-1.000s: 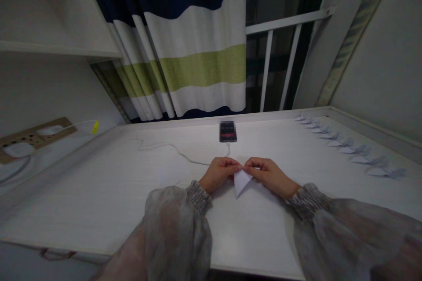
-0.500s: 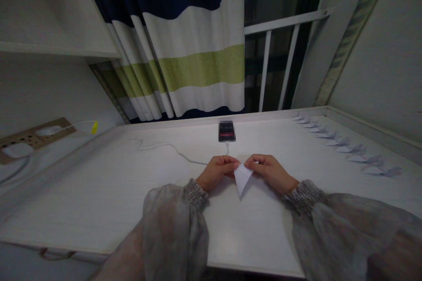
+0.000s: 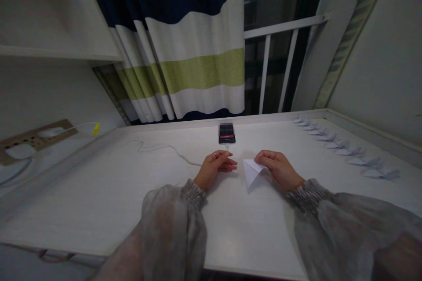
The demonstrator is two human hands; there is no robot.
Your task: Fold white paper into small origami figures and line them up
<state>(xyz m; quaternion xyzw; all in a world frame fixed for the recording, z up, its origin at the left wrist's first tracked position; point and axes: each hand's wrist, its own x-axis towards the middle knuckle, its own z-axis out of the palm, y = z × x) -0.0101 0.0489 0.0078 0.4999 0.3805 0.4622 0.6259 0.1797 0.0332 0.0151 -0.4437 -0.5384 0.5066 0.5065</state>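
Note:
A folded white piece of paper (image 3: 251, 174) hangs point-down over the desk, pinched at its upper right by my right hand (image 3: 278, 169). Creases and layered flaps show along its top. My left hand (image 3: 217, 167) is off the paper, a short way to its left, with fingers apart and nothing in them. A ring sits on one of its fingers. The white desk (image 3: 250, 237) lies beneath both hands.
A phone (image 3: 227, 133) with a white cable (image 3: 180, 153) lies beyond my hands. Several folded paper figures (image 3: 347, 151) stand in a row along the right. A power strip (image 3: 36, 138) with plugs is at the left wall. A striped curtain (image 3: 201, 70) hangs behind.
My left hand has let go of the folded paper and opened. The paper has shifted slightly right and turned, held only by my right hand.

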